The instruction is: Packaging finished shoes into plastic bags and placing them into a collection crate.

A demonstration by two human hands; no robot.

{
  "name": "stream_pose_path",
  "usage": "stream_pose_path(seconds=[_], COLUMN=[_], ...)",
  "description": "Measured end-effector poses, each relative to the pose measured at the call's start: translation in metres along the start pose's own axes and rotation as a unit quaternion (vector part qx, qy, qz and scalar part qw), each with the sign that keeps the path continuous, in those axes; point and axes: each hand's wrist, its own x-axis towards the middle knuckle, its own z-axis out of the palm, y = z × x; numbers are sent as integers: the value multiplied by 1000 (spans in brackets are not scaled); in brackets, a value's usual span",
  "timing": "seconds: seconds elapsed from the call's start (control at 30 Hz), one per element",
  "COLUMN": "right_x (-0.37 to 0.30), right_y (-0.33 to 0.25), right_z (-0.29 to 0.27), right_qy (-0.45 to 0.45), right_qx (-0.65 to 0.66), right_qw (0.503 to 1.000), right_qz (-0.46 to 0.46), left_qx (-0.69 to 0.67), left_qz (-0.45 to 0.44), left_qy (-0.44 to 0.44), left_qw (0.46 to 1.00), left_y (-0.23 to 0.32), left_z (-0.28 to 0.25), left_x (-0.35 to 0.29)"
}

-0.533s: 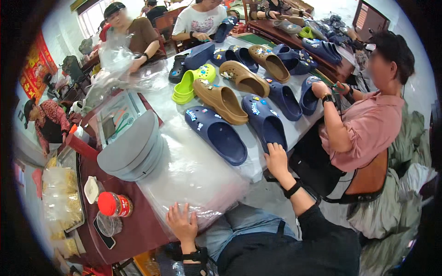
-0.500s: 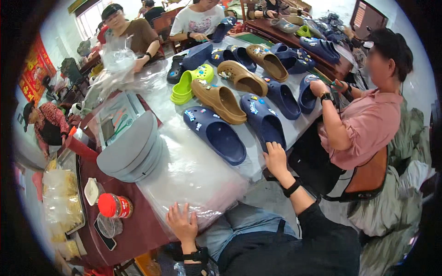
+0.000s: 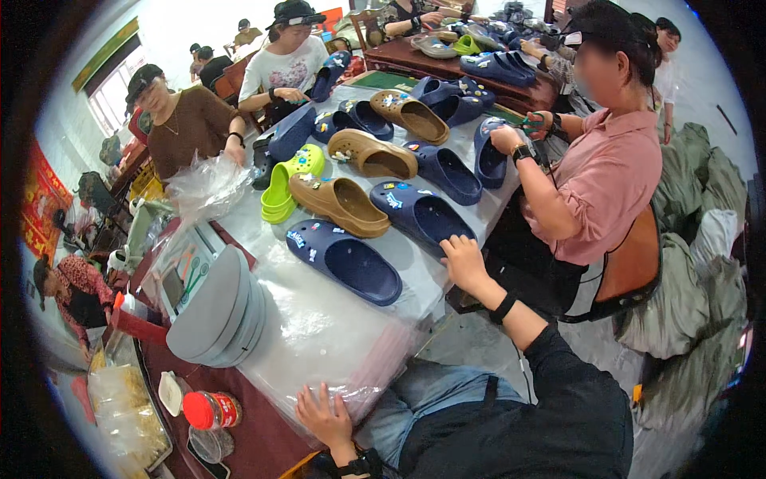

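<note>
My left hand [image 3: 325, 417] lies flat, fingers spread, on a stack of clear plastic bags [image 3: 319, 335] at the table's near edge. My right hand [image 3: 464, 263] has its fingers bent over the heel of a navy clog [image 3: 427, 214] decorated with charms at the toe. The clog rests on the table, its toe pointing away from me. Left of it lies another navy clog [image 3: 345, 262], also with charms. Just beyond are a brown clog [image 3: 339, 203] and a pair of lime green clogs [image 3: 294, 180], one leaning on the other.
More brown and navy clogs [image 3: 447, 172] fill the far side. Grey rounded boards [image 3: 219, 303] are stacked at left, near a red-lidded jar [image 3: 211, 409]. At right, a person in pink [image 3: 594, 188] works on a navy clog; another person handles plastic film [image 3: 211, 184].
The view has shifted, so the table things appear further left. My left hand stays on the bags and my right hand stays at the navy clog's heel.
</note>
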Motion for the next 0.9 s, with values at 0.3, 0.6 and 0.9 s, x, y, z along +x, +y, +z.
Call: stream_pose_path(seconds=[0.3, 0.6, 0.9], right_x=[49, 151, 198], right_y=[35, -78, -97], right_z=[10, -6, 48], right_qy=[-115, -79, -225], right_qx=[-100, 152, 138], right_qw=[988, 974, 959], right_qz=[-25, -148, -101], left_qx=[9, -22, -22], left_qz=[-16, -12, 4], left_qy=[-3, -33, -56], left_qw=[1000, 999, 998], left_y=[-6, -9, -4], left_z=[-7, -13, -12], left_x=[1, 4, 8])
